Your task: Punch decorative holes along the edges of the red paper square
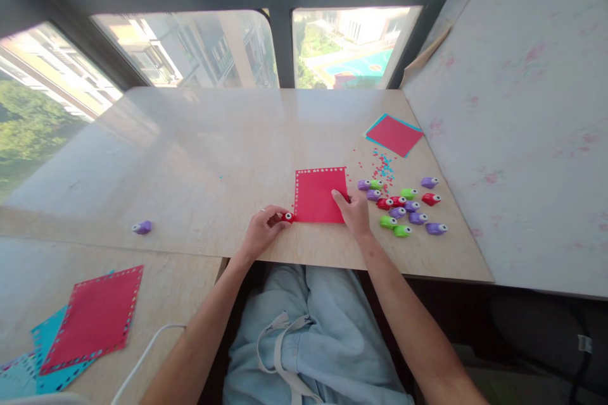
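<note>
A red square sheet of paper (319, 197) lies flat near the table's front edge, with small holes punched along its top and left sides. My left hand (264, 229) is closed on a small red craft punch (287, 217) at the sheet's lower left corner. My right hand (354, 209) grips the sheet's right edge, thumb on top and fingers partly hidden beneath. Just right of that hand stand several small punches in purple, green and red, such as a green punch (402, 231) and a purple punch (436, 228).
Red and blue paper bits (384, 168) lie scattered behind the punches. Farther back is a stack of coloured sheets (395, 135). A lone purple punch (142, 227) sits at left. Punched red paper (97, 316) overlaps blue sheets at lower left, near a white cable (142, 357). A wall (532, 126) bounds the right.
</note>
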`<action>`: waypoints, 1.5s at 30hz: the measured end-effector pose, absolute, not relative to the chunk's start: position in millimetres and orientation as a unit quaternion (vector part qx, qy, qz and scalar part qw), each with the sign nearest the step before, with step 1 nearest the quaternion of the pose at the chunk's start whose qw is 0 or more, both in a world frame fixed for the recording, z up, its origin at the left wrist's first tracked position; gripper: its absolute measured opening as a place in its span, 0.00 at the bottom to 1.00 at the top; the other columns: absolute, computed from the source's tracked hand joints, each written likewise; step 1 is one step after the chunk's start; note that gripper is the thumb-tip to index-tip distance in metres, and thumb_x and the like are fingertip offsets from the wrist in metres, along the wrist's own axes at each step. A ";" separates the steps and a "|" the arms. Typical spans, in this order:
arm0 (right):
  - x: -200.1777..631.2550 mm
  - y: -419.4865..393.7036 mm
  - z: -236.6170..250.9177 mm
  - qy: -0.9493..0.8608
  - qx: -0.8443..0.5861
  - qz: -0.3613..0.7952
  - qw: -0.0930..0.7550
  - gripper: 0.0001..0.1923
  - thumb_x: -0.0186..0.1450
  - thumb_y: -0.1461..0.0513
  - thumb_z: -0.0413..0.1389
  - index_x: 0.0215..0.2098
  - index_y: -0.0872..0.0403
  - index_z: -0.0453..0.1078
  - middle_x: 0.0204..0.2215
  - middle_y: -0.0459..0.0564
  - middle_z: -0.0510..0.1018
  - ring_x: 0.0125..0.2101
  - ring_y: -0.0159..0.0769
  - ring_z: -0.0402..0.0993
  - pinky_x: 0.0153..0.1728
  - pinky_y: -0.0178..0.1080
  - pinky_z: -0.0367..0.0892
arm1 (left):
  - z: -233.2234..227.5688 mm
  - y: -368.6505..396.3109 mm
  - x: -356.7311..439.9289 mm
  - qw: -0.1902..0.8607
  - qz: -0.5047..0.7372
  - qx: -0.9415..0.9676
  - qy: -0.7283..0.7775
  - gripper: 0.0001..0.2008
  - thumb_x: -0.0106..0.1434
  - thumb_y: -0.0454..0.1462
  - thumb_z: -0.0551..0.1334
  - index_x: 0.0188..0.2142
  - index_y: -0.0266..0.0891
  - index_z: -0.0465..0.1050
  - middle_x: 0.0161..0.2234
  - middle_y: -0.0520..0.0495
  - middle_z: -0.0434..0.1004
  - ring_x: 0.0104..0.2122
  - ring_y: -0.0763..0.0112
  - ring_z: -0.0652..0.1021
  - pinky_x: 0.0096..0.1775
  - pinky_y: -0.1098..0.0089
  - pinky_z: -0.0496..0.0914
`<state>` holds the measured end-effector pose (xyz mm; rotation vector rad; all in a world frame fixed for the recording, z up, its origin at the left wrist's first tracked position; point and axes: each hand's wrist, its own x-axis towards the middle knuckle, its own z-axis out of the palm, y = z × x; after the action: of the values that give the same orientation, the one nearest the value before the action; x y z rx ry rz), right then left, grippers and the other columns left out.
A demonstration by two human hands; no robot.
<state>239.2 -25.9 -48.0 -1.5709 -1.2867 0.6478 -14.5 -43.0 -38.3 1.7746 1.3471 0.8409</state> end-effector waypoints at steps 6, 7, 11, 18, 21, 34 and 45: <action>242.2 -26.2 -48.1 -0.528 -0.630 0.279 0.496 0.18 0.63 0.50 0.55 0.25 0.54 0.69 0.22 0.45 0.72 0.24 0.34 0.65 0.28 0.38 0.60 | -35.0 -38.3 -16.3 0.402 0.313 0.681 0.527 0.10 0.57 0.39 0.66 0.39 0.40 0.77 0.30 0.50 0.76 0.28 0.72 0.73 0.32 0.72 0.68; 242.2 -26.3 -47.6 -0.529 -0.629 0.280 0.497 0.17 0.64 0.50 0.55 0.25 0.54 0.69 0.22 0.46 0.73 0.24 0.35 0.65 0.28 0.38 0.61 | -34.5 -37.7 -16.5 0.401 0.309 0.682 0.528 0.10 0.57 0.39 0.66 0.40 0.40 0.77 0.30 0.50 0.76 0.28 0.72 0.73 0.32 0.71 0.68; 241.0 -26.1 -45.3 -0.531 -0.627 0.284 0.494 0.17 0.64 0.50 0.54 0.26 0.54 0.71 0.23 0.47 0.75 0.25 0.36 0.67 0.29 0.38 0.62 | -34.1 -37.4 -15.7 0.392 0.303 0.694 0.522 0.11 0.57 0.38 0.65 0.41 0.41 0.77 0.36 0.47 0.77 0.31 0.71 0.74 0.32 0.71 0.68; 240.3 -25.7 -44.6 -0.524 -0.625 0.295 0.498 0.17 0.63 0.51 0.55 0.28 0.55 0.73 0.26 0.49 0.78 0.26 0.37 0.70 0.31 0.38 0.64 | -36.7 -39.6 -13.0 0.382 0.308 0.703 0.515 0.10 0.58 0.36 0.63 0.40 0.40 0.77 0.37 0.47 0.76 0.30 0.72 0.72 0.33 0.71 0.66; 240.7 -25.7 -45.3 -0.521 -0.619 0.304 0.503 0.16 0.63 0.51 0.55 0.30 0.55 0.74 0.28 0.50 0.79 0.28 0.38 0.72 0.33 0.39 0.65 | -37.4 -39.2 -13.0 0.381 0.311 0.702 0.515 0.10 0.57 0.36 0.63 0.40 0.40 0.77 0.35 0.48 0.75 0.29 0.72 0.71 0.32 0.72 0.66; 241.9 -25.6 -46.6 -0.518 -0.618 0.313 0.502 0.17 0.63 0.51 0.55 0.30 0.55 0.74 0.26 0.49 0.77 0.27 0.37 0.69 0.31 0.38 0.64 | -38.8 -38.8 -13.5 0.384 0.313 0.691 0.526 0.10 0.56 0.36 0.64 0.40 0.41 0.77 0.36 0.48 0.76 0.27 0.74 0.71 0.31 0.73 0.66; 241.5 -26.3 -44.5 -0.516 -0.611 0.315 0.511 0.16 0.63 0.51 0.55 0.28 0.55 0.72 0.25 0.48 0.76 0.27 0.37 0.69 0.31 0.38 0.63 | -38.9 -37.6 -15.0 0.384 0.315 0.689 0.528 0.10 0.57 0.38 0.63 0.40 0.41 0.76 0.36 0.48 0.76 0.28 0.73 0.72 0.31 0.73 0.66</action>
<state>241.5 -26.3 -44.5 -1.4708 -1.2432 0.7583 -15.0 -37.6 -38.9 1.7573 1.3458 0.8019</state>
